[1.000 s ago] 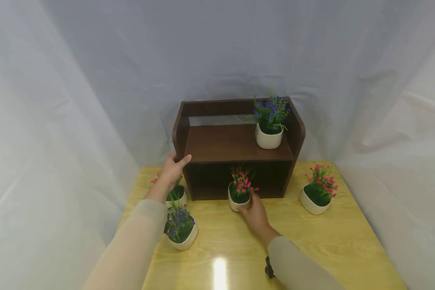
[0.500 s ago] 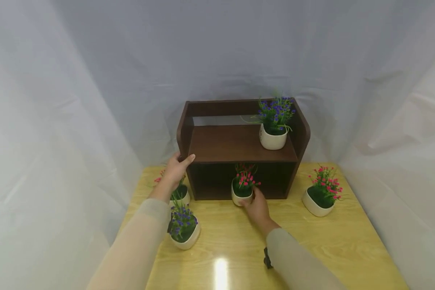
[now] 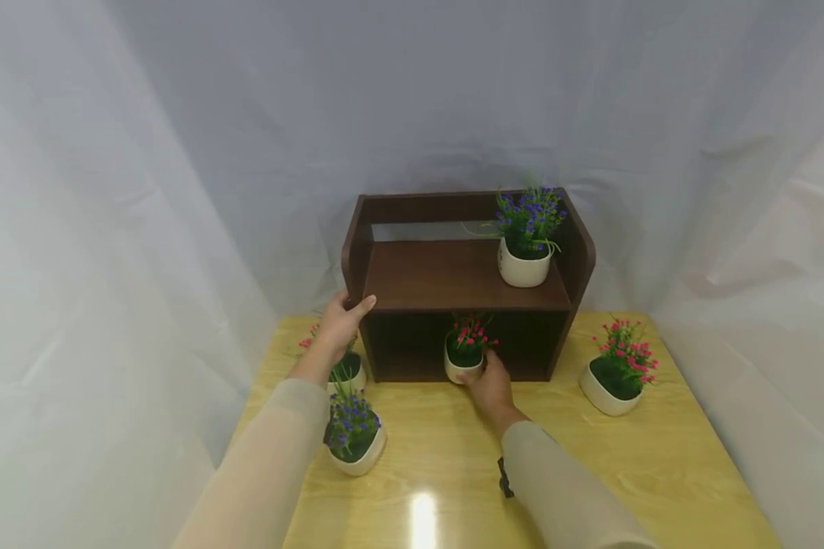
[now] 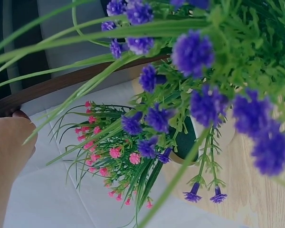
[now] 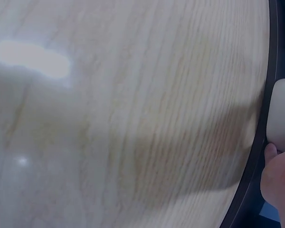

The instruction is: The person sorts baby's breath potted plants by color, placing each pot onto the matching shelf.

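Note:
My right hand (image 3: 490,386) grips a small white pot (image 3: 458,371) of pink artificial flowers at the front opening of the dark brown shelf's (image 3: 432,276) lower compartment. In the right wrist view the white pot (image 5: 281,114) is cut off at the right edge, with my hand (image 5: 279,183) against it. With thumb in front and fingers behind, my left hand (image 3: 336,326) holds the shelf's left side panel. A pot of blue-purple flowers (image 3: 525,268) stands on the upper board at the right.
Beside the shelf on the right stands a pot of pink flowers (image 3: 609,387). Below my left forearm are a purple-flowered pot (image 3: 360,456) and a partly hidden pink-flowered pot (image 3: 349,375). A pale curtain (image 3: 412,91) surrounds the wooden table (image 3: 439,442).
My right hand has carried the pink-flowered pot forward, from before the shelf to its lower opening. My left hand keeps its hold on the side panel. The head view has shifted slightly.

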Demonstrator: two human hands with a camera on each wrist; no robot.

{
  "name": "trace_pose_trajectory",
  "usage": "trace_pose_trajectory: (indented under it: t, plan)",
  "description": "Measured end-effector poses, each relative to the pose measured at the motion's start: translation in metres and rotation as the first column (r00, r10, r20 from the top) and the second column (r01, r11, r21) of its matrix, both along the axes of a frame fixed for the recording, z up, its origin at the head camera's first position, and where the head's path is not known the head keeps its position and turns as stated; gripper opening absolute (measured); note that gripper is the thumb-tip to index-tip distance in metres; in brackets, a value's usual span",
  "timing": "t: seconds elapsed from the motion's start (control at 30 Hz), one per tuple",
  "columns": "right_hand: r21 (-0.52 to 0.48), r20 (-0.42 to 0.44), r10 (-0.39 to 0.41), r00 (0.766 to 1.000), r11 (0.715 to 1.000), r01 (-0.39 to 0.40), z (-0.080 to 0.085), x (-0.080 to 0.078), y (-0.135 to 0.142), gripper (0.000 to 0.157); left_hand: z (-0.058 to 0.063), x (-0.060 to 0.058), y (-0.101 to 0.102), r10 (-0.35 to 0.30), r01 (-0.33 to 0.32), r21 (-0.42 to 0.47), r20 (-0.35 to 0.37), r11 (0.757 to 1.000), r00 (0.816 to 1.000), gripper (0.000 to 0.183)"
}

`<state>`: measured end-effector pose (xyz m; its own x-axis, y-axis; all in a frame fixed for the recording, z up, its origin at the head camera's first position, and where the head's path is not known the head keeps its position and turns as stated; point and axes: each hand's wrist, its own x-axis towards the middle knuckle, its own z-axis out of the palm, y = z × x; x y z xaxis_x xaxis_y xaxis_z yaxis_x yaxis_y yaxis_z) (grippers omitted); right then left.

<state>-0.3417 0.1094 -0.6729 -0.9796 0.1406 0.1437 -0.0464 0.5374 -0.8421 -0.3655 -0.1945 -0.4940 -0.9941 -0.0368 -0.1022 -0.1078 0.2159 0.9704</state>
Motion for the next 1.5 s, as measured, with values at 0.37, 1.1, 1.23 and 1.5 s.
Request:
trace_pose_trajectory:
  t: [0.37,1.1,1.23,1.5]
  plan:
    - [-0.004,-0.019,-0.012,1.000,1.000,0.012,0.005,-0.004,0.008,0.071,0.003,0.002,0.010,0.000,0.000,-0.016,0.008,1.000,1.000,0.079]
    - [0.013,0.042,0.035,0.998,0.999,-0.036,0.027,-0.011,0.004,0.082,0.005,0.002,0.009,-0.009,0.009,-0.028,-0.002,1.000,1.000,0.080]
    - [0.045,-0.016,0.052,0.999,0.998,-0.051,0.005,-0.021,0.008,0.089,0.004,0.002,0.005,0.003,-0.003,-0.042,0.006,0.999,1.000,0.085]
    - [0.008,0.050,0.035,0.998,0.999,-0.036,0.030,0.010,0.004,0.094,0.004,0.003,0.001,0.019,-0.018,-0.054,0.019,0.998,1.000,0.087]
